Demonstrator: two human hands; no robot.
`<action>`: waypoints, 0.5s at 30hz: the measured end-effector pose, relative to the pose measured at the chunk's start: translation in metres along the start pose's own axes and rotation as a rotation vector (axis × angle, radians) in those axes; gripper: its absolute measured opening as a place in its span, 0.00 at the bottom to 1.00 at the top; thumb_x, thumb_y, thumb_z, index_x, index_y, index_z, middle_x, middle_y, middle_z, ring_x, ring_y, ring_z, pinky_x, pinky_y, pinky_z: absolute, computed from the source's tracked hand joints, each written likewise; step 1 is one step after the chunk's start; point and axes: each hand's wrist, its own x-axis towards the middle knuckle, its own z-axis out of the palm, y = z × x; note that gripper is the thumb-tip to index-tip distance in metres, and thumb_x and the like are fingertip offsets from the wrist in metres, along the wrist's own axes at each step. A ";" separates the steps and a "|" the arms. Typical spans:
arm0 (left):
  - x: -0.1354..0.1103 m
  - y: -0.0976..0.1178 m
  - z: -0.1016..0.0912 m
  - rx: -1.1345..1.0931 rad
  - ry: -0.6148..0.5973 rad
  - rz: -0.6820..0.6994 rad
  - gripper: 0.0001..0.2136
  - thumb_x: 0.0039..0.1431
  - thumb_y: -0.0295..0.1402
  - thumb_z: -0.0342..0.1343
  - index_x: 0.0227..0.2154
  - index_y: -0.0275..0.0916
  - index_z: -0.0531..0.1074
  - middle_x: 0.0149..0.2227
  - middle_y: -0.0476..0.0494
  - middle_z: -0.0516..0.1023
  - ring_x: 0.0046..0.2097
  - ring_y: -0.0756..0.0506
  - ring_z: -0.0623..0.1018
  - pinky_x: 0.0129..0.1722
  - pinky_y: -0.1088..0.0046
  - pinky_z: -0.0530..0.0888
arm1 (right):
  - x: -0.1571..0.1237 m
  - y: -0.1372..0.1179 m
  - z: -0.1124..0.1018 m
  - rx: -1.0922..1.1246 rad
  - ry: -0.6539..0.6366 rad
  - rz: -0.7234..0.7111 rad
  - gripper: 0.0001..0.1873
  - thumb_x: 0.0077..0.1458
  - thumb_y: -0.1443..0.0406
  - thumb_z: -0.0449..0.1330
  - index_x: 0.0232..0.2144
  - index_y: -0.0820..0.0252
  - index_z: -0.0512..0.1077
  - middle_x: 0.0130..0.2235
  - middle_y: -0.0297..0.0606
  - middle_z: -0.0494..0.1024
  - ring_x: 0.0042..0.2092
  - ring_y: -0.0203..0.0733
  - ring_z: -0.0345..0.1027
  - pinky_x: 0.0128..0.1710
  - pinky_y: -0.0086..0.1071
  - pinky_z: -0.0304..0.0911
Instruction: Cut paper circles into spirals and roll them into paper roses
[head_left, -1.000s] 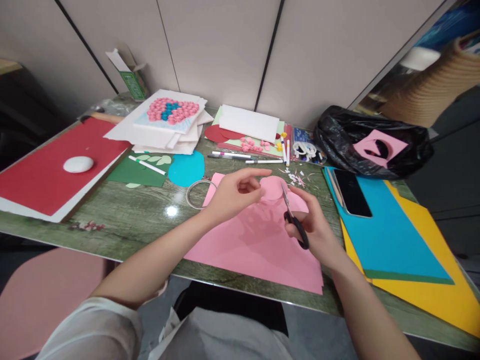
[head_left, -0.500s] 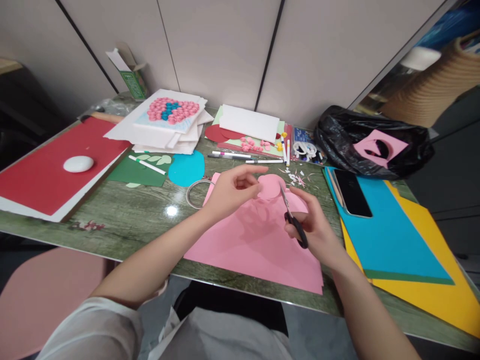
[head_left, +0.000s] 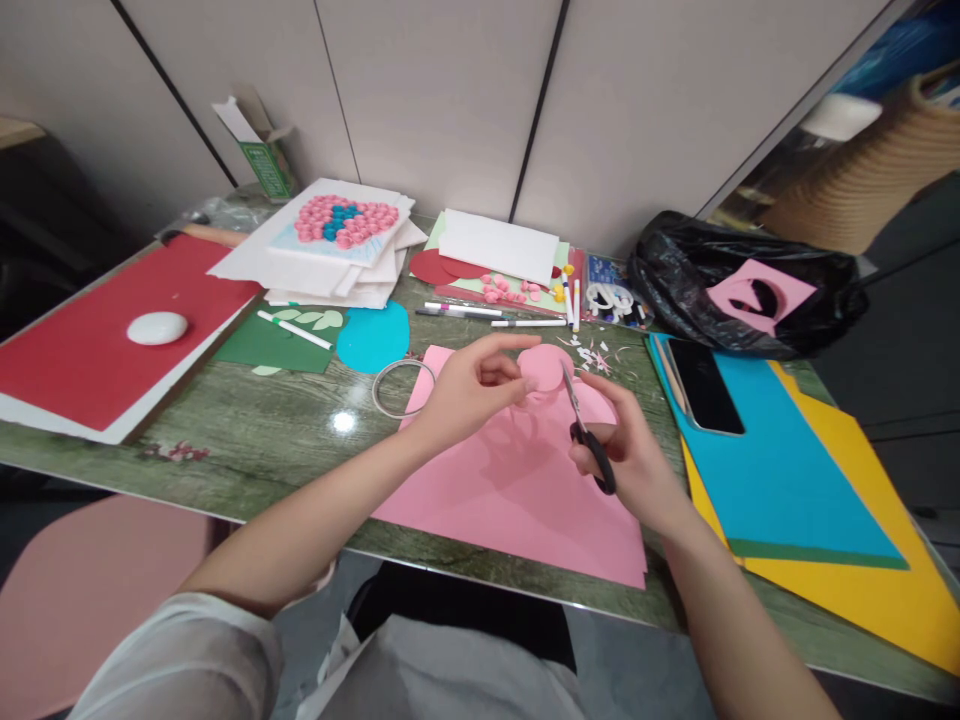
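Observation:
My left hand [head_left: 466, 388] pinches a small round piece of pink paper [head_left: 543, 369], holding it just above a large pink sheet [head_left: 517, 490] that lies on the table. My right hand [head_left: 630, 455] grips black-handled scissors [head_left: 586, 438], blades pointing up at the edge of the round piece. Both hands hover over the middle of the pink sheet.
A wire ring [head_left: 397, 388] lies left of the pink sheet. Blue [head_left: 780, 470] and yellow sheets [head_left: 885, 560] with a phone [head_left: 703, 384] lie at the right. A black bag [head_left: 742, 290], markers [head_left: 525, 322], a red board [head_left: 97, 340] and a stack of white sheets [head_left: 330, 250] line the back.
The round pink piece has turned slightly in my left hand and the scissors have shifted a little along its edge. Nothing else has moved.

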 end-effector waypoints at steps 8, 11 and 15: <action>0.000 0.000 0.000 0.043 -0.084 -0.025 0.19 0.49 0.27 0.59 0.46 0.39 0.71 0.26 0.51 0.72 0.28 0.53 0.74 0.30 0.76 0.74 | 0.000 -0.003 0.000 -0.019 -0.024 -0.030 0.38 0.51 0.58 0.62 0.59 0.45 0.47 0.24 0.27 0.64 0.23 0.34 0.54 0.23 0.30 0.49; 0.000 0.000 0.000 0.059 -0.116 -0.025 0.19 0.49 0.25 0.58 0.46 0.40 0.71 0.26 0.51 0.72 0.27 0.54 0.73 0.28 0.78 0.73 | 0.000 -0.003 0.000 -0.042 -0.032 -0.031 0.38 0.51 0.58 0.61 0.59 0.45 0.47 0.24 0.27 0.64 0.24 0.36 0.55 0.24 0.31 0.50; 0.000 0.002 -0.001 0.067 -0.123 -0.015 0.19 0.49 0.25 0.57 0.46 0.40 0.72 0.26 0.51 0.72 0.27 0.54 0.72 0.28 0.79 0.73 | -0.001 -0.003 -0.001 -0.047 -0.035 -0.028 0.39 0.51 0.58 0.61 0.59 0.44 0.46 0.25 0.27 0.64 0.24 0.36 0.54 0.25 0.31 0.49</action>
